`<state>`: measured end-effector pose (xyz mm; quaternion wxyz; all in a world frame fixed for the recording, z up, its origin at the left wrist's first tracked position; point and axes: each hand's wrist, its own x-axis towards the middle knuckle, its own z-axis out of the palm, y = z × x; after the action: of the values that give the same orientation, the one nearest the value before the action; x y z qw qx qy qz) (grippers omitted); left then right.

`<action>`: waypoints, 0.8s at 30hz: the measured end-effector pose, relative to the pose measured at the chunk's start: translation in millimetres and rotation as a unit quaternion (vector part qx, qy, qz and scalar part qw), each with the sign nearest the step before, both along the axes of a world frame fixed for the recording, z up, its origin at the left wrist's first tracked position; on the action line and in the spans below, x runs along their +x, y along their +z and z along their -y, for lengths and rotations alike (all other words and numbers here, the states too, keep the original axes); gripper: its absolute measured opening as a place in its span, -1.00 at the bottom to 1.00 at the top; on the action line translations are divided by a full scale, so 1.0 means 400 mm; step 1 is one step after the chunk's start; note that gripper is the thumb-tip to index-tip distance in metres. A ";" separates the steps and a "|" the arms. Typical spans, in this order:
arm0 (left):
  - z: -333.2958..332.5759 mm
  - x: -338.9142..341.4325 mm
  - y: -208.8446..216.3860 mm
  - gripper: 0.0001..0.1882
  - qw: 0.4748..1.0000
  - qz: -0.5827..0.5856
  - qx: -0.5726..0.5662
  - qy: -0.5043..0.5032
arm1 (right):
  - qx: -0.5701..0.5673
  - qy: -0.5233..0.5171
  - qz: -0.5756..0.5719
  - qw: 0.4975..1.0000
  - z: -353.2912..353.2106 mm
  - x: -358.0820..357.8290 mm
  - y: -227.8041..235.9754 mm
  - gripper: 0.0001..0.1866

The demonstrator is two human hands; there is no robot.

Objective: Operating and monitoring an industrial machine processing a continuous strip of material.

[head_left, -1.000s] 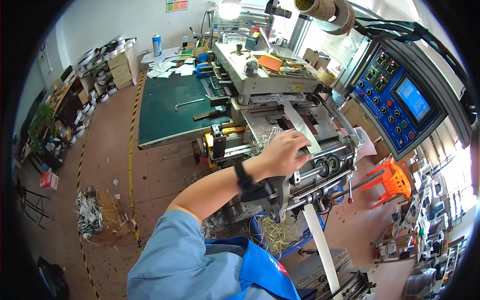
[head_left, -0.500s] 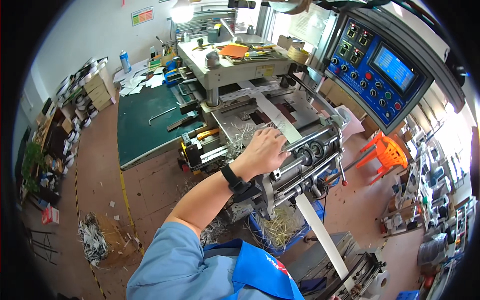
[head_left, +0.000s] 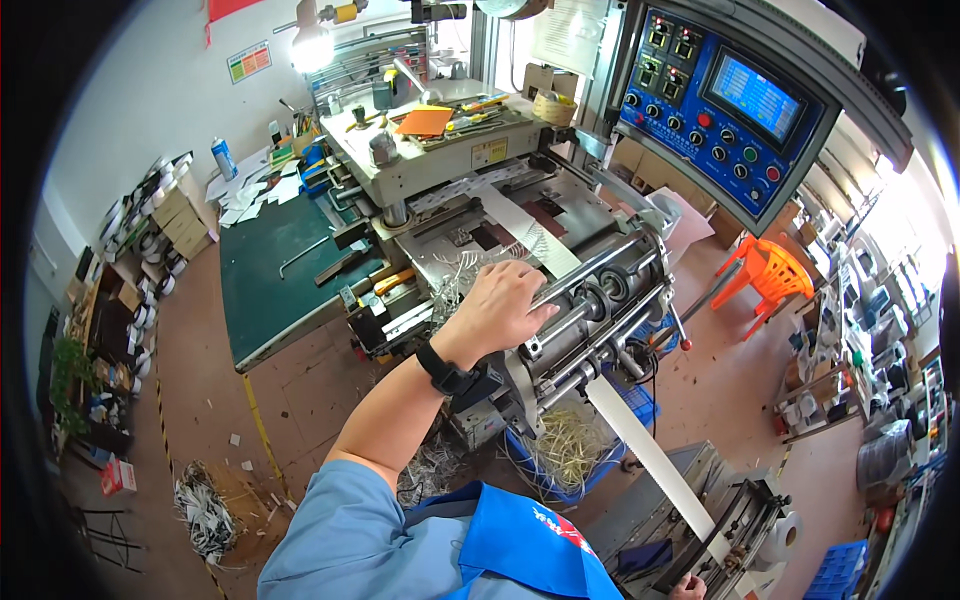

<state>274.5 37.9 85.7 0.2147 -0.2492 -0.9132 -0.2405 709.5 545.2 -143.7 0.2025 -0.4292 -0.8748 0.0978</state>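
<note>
My left hand [head_left: 500, 308] lies on top of the metal roller unit [head_left: 600, 300] of a die-cutting machine, fingers curled over its upper bar. A black band sits on that wrist. A white paper strip [head_left: 650, 455] runs out of the rollers down to a lower feeder [head_left: 735, 520]. The same strip [head_left: 520, 225] crosses the machine bed behind the hand. Only a fingertip-sized part of my right hand [head_left: 690, 590] shows at the lower edge beside the strip's end; its grip is hidden.
A blue control panel [head_left: 720, 100] with a screen and knobs hangs at the upper right. A green-topped table [head_left: 270, 290] stands left of the machine. Paper scrap fills a blue bin [head_left: 570, 450] under the rollers. An orange plastic chair [head_left: 765, 275] stands to the right.
My left hand stays on the roller unit. My head has moved in, so the machine and panel appear larger and shifted left.
</note>
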 end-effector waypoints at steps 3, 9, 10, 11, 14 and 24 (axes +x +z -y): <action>-0.002 0.000 0.003 -0.56 1.000 0.004 -0.006 0.001 | -0.002 -0.001 0.005 1.000 -0.012 -0.002 -0.007 -0.61; -0.005 0.001 0.006 -0.57 1.000 0.004 0.002 -0.009 | 0.001 0.011 -0.059 0.998 -0.060 0.014 -0.088 -0.79; -0.006 0.001 0.005 -0.57 1.000 0.002 -0.001 -0.018 | -0.001 0.002 -0.058 0.998 -0.068 0.025 -0.100 -0.79; -0.007 0.000 0.004 -0.57 1.000 -0.005 0.002 -0.016 | 0.016 0.008 -0.046 0.999 -0.077 0.032 -0.110 -0.79; -0.012 -0.002 0.004 -0.59 1.000 -0.019 0.007 -0.019 | 0.050 0.013 -0.021 0.998 -0.100 0.039 -0.130 -0.78; -0.029 0.002 0.024 -0.62 0.999 0.030 0.013 -0.038 | 0.019 -0.001 -0.067 0.998 -0.096 0.035 -0.132 -0.75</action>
<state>275.4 49.5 95.5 0.1806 -0.2738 -0.9060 -0.2675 723.3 583.8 -196.4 0.2691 -0.4187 -0.8604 0.1098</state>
